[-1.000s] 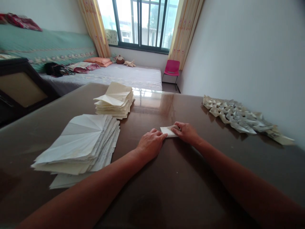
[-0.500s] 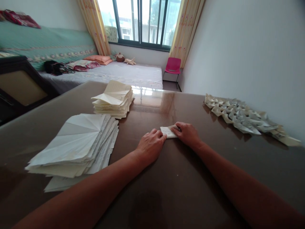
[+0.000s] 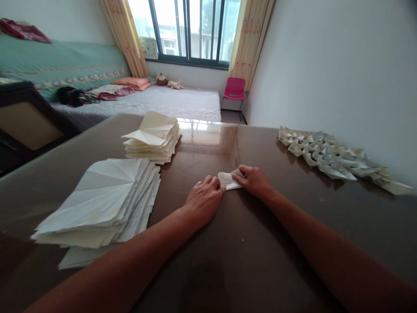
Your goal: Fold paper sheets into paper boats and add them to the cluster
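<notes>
A small folded sheet of paper (image 3: 230,183) lies on the brown table between my two hands. My left hand (image 3: 206,198) rests on the tabletop with its fingers curled, the tips pressed on the paper's left end. At the other end my right hand (image 3: 256,180) pinches the paper's upper layer between thumb and fingers, and that layer is lifted a little off the one below. Part of the paper is hidden under the right fingers.
To the left stand a stack of white creased sheets (image 3: 97,191) and, farther back, a stack of cream sheets (image 3: 151,139). Several folded paper pieces (image 3: 325,154) sit in rows at the right, near the wall. Beyond the table (image 3: 208,148) are a bed (image 3: 182,102) and a pink chair (image 3: 234,89).
The paper's top layer has been raised and turned back a little by my right hand, so a lower layer shows along the near edge. My left hand has hardly moved.
</notes>
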Motion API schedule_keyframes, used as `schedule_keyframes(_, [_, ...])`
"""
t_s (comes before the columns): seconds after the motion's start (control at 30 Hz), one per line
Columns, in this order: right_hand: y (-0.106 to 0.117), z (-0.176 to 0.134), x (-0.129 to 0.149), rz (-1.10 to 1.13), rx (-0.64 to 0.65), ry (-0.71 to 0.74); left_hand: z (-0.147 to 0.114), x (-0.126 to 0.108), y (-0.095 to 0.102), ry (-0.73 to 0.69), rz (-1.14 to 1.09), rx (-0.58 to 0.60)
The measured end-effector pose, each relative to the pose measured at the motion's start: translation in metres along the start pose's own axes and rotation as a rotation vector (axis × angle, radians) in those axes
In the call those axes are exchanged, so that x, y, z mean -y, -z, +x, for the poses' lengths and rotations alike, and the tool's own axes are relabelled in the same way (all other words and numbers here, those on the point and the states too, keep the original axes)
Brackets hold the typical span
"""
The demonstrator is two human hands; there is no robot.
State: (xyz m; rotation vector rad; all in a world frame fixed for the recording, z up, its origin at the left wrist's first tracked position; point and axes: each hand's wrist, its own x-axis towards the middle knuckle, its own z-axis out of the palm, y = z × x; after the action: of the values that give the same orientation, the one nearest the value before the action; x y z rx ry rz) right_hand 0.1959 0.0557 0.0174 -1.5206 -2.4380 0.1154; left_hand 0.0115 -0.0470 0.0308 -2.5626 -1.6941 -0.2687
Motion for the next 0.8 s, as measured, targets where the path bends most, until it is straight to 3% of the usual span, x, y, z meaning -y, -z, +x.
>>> schedule_keyframes(0.17, [-0.002, 0.0, 0.0, 0.034, 0.004, -0.029, 0.003, 0.007, -0.01, -0.125, -0.091, -0.069])
schedule_keyframes(0.53, [-0.004, -0.005, -0.001, -0.024, -0.087, 0.108, 0.003, 0.019, -0.009, -0.258, -0.049, 0.006])
schedule_keyframes(0.7, [-0.004, 0.0, -0.007, 0.195, -0.277, 0.079, 0.002, 0.017, -0.008, -0.234, -0.033, 0.009])
schedule_keyframes(0.8, [0.005, -0.007, 0.007, 0.201, -0.282, 0.257, 0.002, 0.017, -0.009, -0.234, -0.031, 0.012])
